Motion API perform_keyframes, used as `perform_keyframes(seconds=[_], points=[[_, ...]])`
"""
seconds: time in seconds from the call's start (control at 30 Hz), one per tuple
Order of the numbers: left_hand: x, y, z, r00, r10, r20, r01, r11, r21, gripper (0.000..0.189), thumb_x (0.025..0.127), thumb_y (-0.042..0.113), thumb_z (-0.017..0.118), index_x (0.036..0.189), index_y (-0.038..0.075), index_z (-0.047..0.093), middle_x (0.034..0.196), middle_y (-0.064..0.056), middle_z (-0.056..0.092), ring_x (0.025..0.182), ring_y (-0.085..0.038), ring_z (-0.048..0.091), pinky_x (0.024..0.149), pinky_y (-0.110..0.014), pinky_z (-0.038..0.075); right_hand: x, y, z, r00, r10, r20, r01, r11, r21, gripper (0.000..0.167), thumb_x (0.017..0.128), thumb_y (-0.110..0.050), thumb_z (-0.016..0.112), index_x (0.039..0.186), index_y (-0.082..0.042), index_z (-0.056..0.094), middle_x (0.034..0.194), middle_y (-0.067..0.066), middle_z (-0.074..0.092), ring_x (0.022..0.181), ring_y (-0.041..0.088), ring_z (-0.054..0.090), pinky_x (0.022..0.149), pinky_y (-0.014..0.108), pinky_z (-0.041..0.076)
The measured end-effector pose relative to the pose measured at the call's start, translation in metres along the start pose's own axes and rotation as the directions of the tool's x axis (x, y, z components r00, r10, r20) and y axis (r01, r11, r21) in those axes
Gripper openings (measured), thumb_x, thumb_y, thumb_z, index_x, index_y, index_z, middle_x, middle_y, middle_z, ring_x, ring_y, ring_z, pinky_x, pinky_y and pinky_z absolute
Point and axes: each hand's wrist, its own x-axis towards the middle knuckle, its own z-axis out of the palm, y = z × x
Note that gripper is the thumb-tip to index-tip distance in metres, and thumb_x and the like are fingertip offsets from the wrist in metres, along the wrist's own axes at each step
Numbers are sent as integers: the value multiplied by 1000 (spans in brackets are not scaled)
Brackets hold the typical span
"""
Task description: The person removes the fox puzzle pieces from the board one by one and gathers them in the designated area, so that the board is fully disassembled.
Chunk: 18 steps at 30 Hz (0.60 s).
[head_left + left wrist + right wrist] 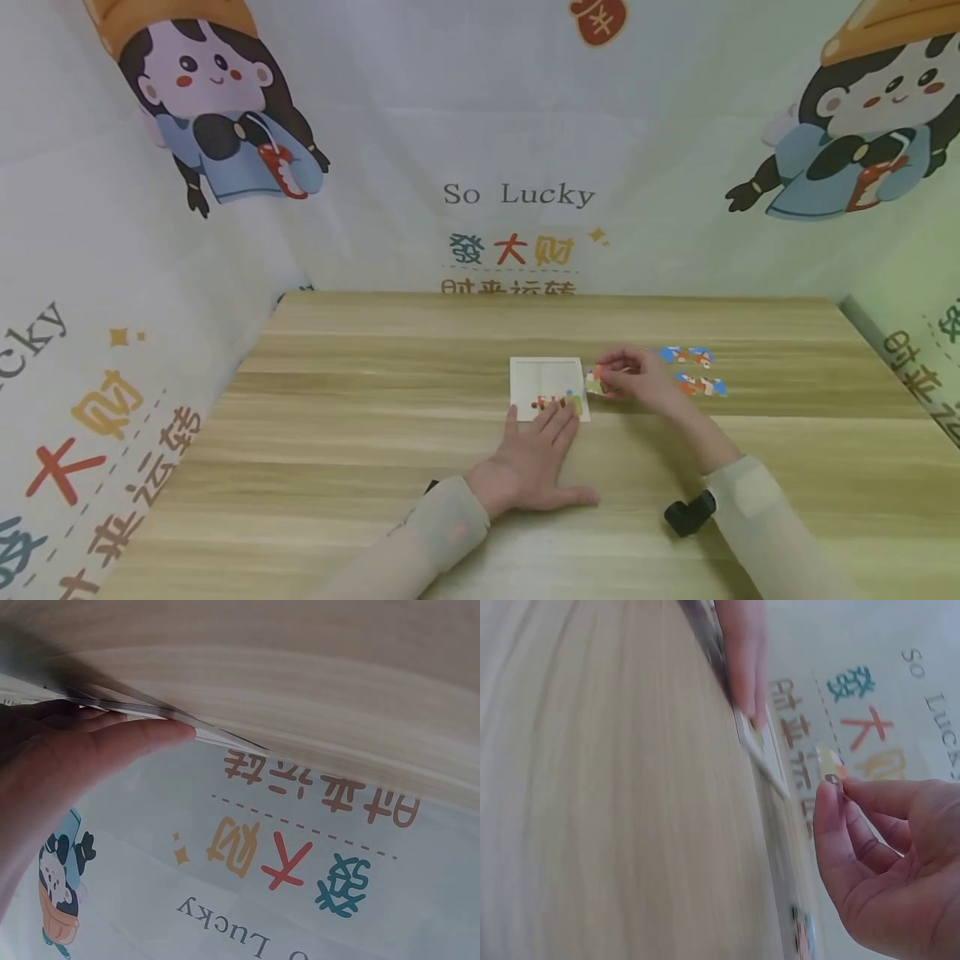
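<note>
A white square puzzle tray (528,379) lies on the wooden table, with colourful puzzle pieces (573,402) along its near edge. My left hand (531,467) lies flat with fingers spread, its fingertips over the near edge of the tray and partly covering those pieces. Just right of the tray, my right hand (641,379) pinches a small puzzle piece (595,381) between thumb and fingertips. The right wrist view shows this puzzle piece (829,765) raised off the table, tilted, its picture only partly visible.
Two short rows of blue and orange puzzle pieces (688,357) lie beyond and right of my right hand; the nearer row (702,385) is close to the wrist. A black device (690,512) is strapped at the right sleeve. A printed cloth (517,150) hangs behind the table.
</note>
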Motion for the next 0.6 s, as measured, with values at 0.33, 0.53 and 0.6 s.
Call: perform_keyframes(seconds=[0.33,0.53,0.6], points=[[-1,-2,-2,1000,11,-13,-12,1000,-29,101,88,81,40,161,14,19,170,1,9,157,-18,11,121,-66,18,-27,10,-32,999,19,-26,-21,994,-112,35,96,-1,61,125,17,55,99,10,64,80,1,64,74,22,61],[-1,-2,-1,1000,14,-9,-14,999,-32,101,88,80,41,161,15,17,170,1,9,157,-18,11,121,-66,18,-37,16,-41,999,36,-36,-42,982,-182,32,95,2,60,123,17,58,98,10,66,80,0,61,71,21,61],[-1,-2,0,1000,15,-8,-16,999,-36,101,88,80,41,161,15,17,170,1,8,157,-18,10,121,-66,18,-40,16,-43,997,55,-45,-63,974,-215,31,95,1,60,123,15,60,99,11,65,80,1,60,70,20,60]])
